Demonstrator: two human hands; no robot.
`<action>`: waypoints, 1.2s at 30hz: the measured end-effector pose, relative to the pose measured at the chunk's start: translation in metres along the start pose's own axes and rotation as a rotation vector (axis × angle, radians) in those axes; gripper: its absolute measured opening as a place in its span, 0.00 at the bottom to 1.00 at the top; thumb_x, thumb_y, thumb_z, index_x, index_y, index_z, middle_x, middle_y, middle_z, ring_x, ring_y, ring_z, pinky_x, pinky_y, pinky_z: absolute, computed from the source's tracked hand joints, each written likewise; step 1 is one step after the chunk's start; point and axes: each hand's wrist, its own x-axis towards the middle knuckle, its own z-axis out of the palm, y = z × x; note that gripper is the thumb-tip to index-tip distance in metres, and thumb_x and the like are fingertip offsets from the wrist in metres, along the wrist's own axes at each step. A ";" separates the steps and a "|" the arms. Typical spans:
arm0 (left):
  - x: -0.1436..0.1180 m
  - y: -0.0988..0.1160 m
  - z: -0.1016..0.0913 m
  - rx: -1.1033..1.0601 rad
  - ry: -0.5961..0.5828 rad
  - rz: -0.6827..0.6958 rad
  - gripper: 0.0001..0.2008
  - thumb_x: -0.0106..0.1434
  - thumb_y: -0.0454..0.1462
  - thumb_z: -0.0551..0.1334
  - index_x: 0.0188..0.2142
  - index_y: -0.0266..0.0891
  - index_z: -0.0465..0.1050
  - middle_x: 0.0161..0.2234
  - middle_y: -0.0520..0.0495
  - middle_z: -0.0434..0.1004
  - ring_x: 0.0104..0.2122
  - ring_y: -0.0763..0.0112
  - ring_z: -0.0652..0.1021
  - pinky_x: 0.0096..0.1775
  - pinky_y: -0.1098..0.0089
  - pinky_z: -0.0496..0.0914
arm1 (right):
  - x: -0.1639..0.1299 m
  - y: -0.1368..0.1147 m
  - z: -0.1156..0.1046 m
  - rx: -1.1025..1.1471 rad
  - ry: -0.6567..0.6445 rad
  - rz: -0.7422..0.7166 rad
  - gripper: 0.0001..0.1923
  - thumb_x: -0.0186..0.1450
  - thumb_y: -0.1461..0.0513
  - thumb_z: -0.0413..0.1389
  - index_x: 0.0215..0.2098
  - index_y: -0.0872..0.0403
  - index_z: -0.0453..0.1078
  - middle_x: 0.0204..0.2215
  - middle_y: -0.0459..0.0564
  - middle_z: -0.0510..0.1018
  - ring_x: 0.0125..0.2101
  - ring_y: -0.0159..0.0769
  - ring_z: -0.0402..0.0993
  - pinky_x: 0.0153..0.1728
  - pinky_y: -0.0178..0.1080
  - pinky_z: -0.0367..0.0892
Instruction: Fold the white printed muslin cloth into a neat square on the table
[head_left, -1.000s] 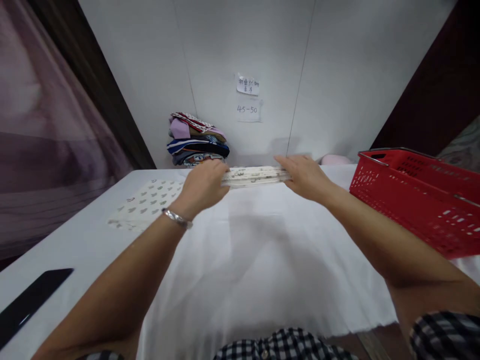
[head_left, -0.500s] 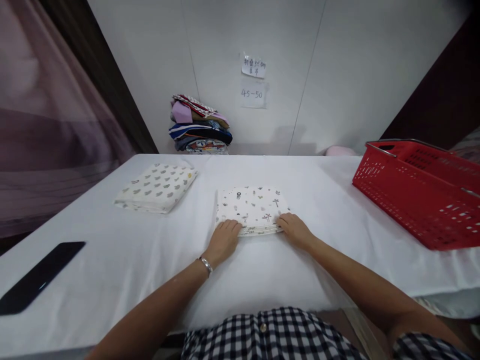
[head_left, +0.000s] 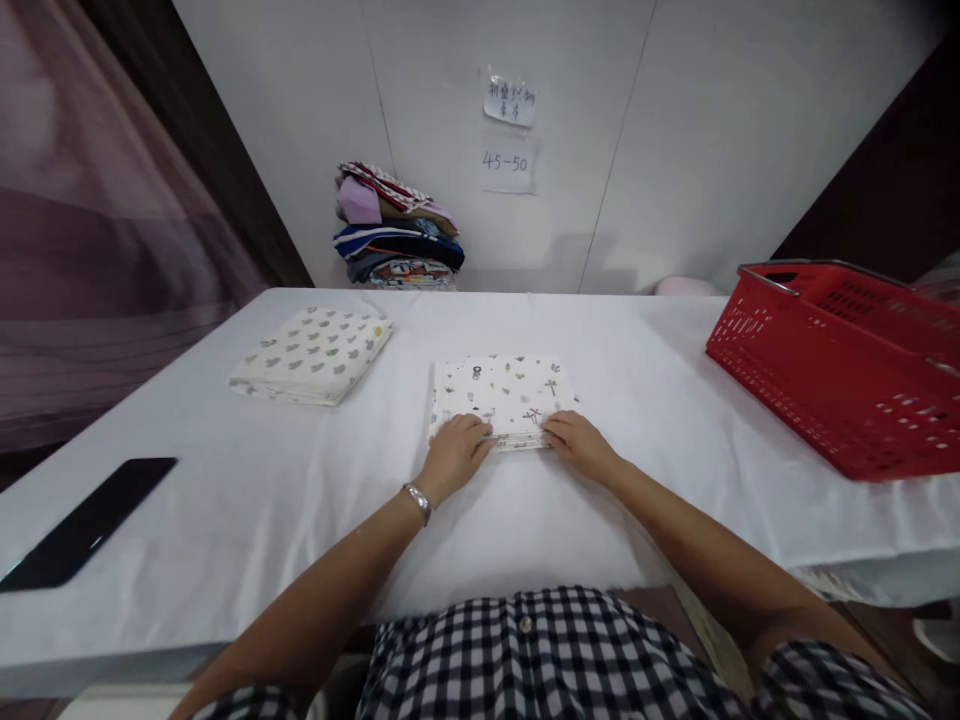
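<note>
Resting flat, open-gripped, left hand (head_left: 452, 455) and right hand (head_left: 576, 444) press the square folded printed cloth (head_left: 501, 395).

Premises present as a laundry or garment-folding workstation: a table under a white cloth (head_left: 300, 500), a stack of folded clothes (head_left: 396, 243) against the wall, handwritten paper labels (head_left: 509, 135) above, and a red plastic basket (head_left: 840, 370).

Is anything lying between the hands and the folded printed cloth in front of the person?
Nothing visible. The left hand and right hand both rest directly on the near edge of the folded printed cloth on the white table.
</note>
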 end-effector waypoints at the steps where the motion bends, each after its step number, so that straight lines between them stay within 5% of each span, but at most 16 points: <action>1: 0.002 0.001 0.002 0.001 -0.005 0.002 0.10 0.65 0.39 0.53 0.39 0.41 0.71 0.37 0.46 0.71 0.38 0.65 0.69 0.39 0.63 0.65 | 0.002 0.001 0.003 -0.003 0.012 0.003 0.11 0.65 0.64 0.48 0.40 0.52 0.72 0.37 0.52 0.75 0.38 0.39 0.68 0.40 0.42 0.64; 12: 0.001 -0.003 0.011 0.012 0.007 0.034 0.10 0.65 0.39 0.53 0.40 0.41 0.72 0.37 0.46 0.72 0.38 0.65 0.70 0.40 0.63 0.65 | -0.004 0.005 0.012 -0.027 0.072 -0.046 0.10 0.65 0.62 0.51 0.40 0.53 0.73 0.35 0.52 0.75 0.36 0.39 0.67 0.38 0.41 0.63; 28: 0.012 0.009 0.010 -0.061 -0.015 -0.083 0.08 0.63 0.39 0.56 0.35 0.42 0.74 0.34 0.48 0.72 0.36 0.67 0.70 0.39 0.64 0.64 | 0.005 0.000 0.013 0.061 0.054 0.107 0.09 0.64 0.65 0.52 0.34 0.50 0.75 0.33 0.48 0.75 0.36 0.36 0.68 0.37 0.39 0.63; 36: 0.014 0.011 0.010 -0.183 0.019 -0.182 0.04 0.59 0.36 0.59 0.30 0.42 0.73 0.31 0.51 0.73 0.36 0.68 0.71 0.38 0.65 0.64 | -0.002 -0.007 0.020 0.064 0.194 0.125 0.10 0.66 0.65 0.47 0.32 0.53 0.70 0.33 0.50 0.73 0.36 0.37 0.66 0.39 0.40 0.61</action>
